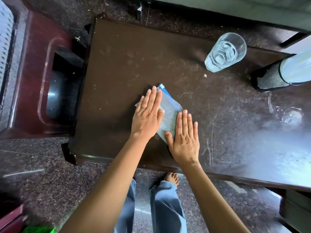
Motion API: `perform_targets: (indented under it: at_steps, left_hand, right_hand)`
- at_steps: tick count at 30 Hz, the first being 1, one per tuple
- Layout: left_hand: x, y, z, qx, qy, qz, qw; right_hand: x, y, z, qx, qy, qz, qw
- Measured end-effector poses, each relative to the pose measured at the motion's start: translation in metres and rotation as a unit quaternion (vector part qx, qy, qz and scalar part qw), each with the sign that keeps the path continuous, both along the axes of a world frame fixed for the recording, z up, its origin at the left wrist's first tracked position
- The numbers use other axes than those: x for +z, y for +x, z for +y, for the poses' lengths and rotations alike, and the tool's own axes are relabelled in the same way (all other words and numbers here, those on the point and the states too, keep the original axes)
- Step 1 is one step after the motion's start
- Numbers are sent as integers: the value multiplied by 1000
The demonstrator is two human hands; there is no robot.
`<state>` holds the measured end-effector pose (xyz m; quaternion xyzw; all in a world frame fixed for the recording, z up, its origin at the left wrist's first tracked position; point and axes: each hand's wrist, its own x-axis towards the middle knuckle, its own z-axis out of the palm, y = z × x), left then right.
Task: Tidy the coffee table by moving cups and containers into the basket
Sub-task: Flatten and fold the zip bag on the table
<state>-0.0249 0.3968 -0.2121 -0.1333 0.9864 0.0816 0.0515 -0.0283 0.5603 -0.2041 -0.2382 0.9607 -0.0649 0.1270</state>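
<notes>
A flat clear plastic zip bag (169, 111) with a blue sealing strip lies on the dark brown coffee table (131, 61). My left hand (149, 113) presses flat on the bag's left part, fingers straight, a ring on one finger. My right hand (184, 137) lies flat on the bag's near right corner, fingers straight. A clear drinking glass (225, 52) stands upright at the table's far right, well apart from both hands. A black mesh container (271, 76) with a pale bottle (297, 68) in it stands at the right edge.
A maroon plastic chair (33, 78) stands left of the table. The floor is speckled dark stone. My bare foot (172, 178) and jeans show below the table's near edge. Something green (39, 229) sits at the bottom left corner.
</notes>
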Motion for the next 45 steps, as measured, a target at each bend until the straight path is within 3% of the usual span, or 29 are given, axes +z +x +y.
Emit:
perform_targets:
  at_steps: [7, 11, 13, 16, 18, 21, 24, 28, 32, 36, 40, 45]
  left_hand:
    - [0, 1, -3, -7, 26, -19, 999]
    - [10, 0, -13, 3, 173, -19, 985]
    - [21, 3, -15, 20, 220, 8, 975]
    - [40, 14, -12, 36, 216, 58, 974]
    - [49, 26, -13, 85, 257, 98, 958]
    - [60, 45, -21, 201, 318, 138, 916]
    - [72, 61, -33, 322, 400, 127, 849]
    - [95, 72, -72, 447, 550, 133, 693]
    - [126, 77, -131, 451, 601, 233, 617]
    - [156, 75, -191, 482, 604, 342, 534]
    - [187, 70, -246, 481, 583, 413, 508]
    - [210, 72, -290, 524, 537, 463, 471]
  right_hand:
    - [9, 8, -8, -86, -15, -16, 996]
    - [29, -5, -14, -142, -51, -30, 988]
    - [42, -14, -19, -180, -40, -44, 982]
    - [54, -30, -26, -202, 31, -110, 973]
    - [60, -39, -34, -200, 19, -168, 965]
    - [71, -44, -48, -165, -71, -213, 960]
    - [89, -39, -73, -151, -151, -227, 950]
    - [114, -30, -123, -168, -271, -352, 880]
    - [142, -24, -183, -116, -334, -426, 833]
    - [167, -24, -245, -137, -378, -495, 771]
    - [189, -29, -309, -118, -404, -440, 793]
    - [209, -50, -405, -51, -437, -435, 786]
